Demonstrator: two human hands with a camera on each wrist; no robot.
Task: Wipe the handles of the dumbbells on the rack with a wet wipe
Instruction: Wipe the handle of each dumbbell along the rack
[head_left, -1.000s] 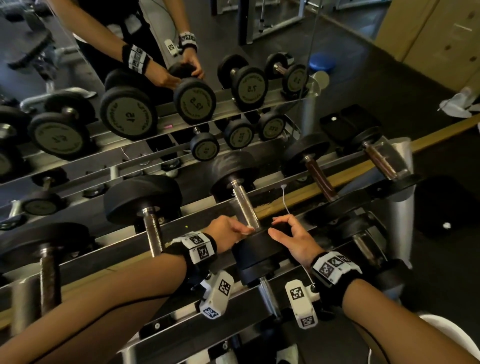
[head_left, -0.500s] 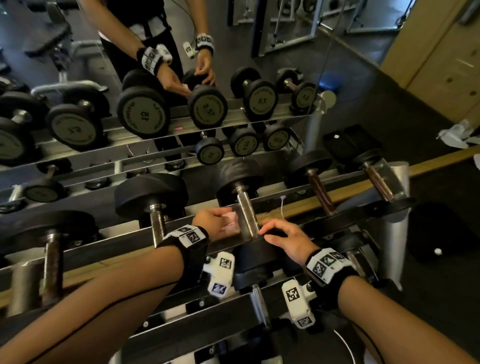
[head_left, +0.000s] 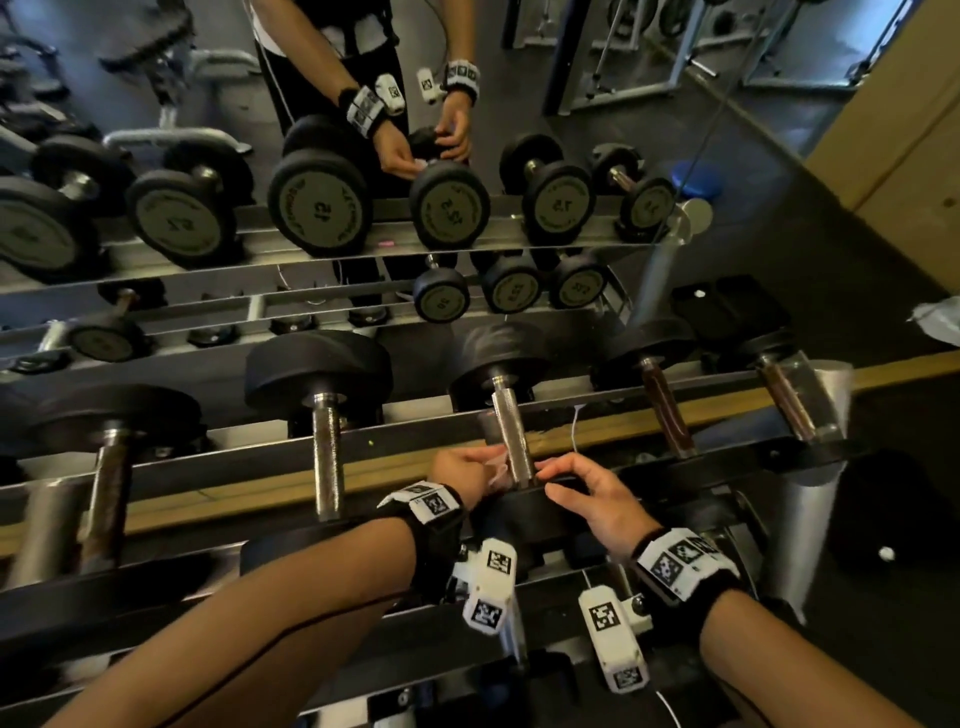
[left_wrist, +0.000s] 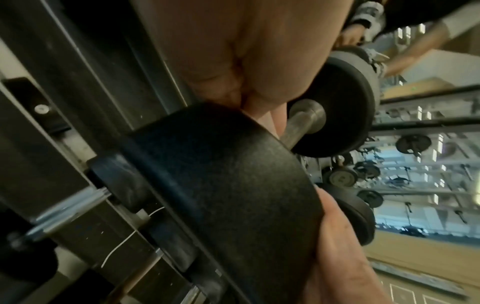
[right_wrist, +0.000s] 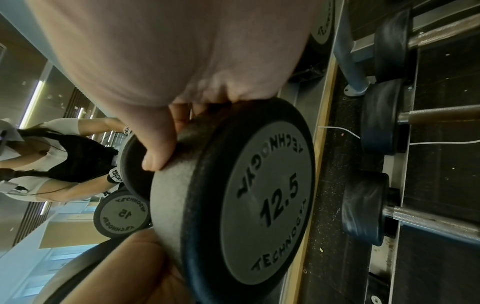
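Note:
A 12.5 dumbbell lies on the upper rack rail (head_left: 208, 457), its steel handle (head_left: 511, 431) running away from me. My left hand (head_left: 465, 470) pinches a pale wet wipe (head_left: 500, 470) against the left side of the handle's near end. My right hand (head_left: 582, 491) curls over the black near head (head_left: 530, 514); in the right wrist view the thumb and fingers (right_wrist: 161, 148) grip the rim of that head (right_wrist: 259, 195). In the left wrist view the near head (left_wrist: 221, 174) hides the wipe, with the handle (left_wrist: 303, 119) beyond it.
Other dumbbells lie to both sides: one with a steel handle (head_left: 327, 452) on the left, two with brown handles (head_left: 667, 410) on the right. A mirror (head_left: 332, 197) behind the rack reflects me and the weights. A thin white cable (head_left: 574, 431) hangs by the handle.
My left hand was wrapped round the handle's near end; it has since opened off it, and the wipe now shows between hand and handle. My right hand stays on the near head.

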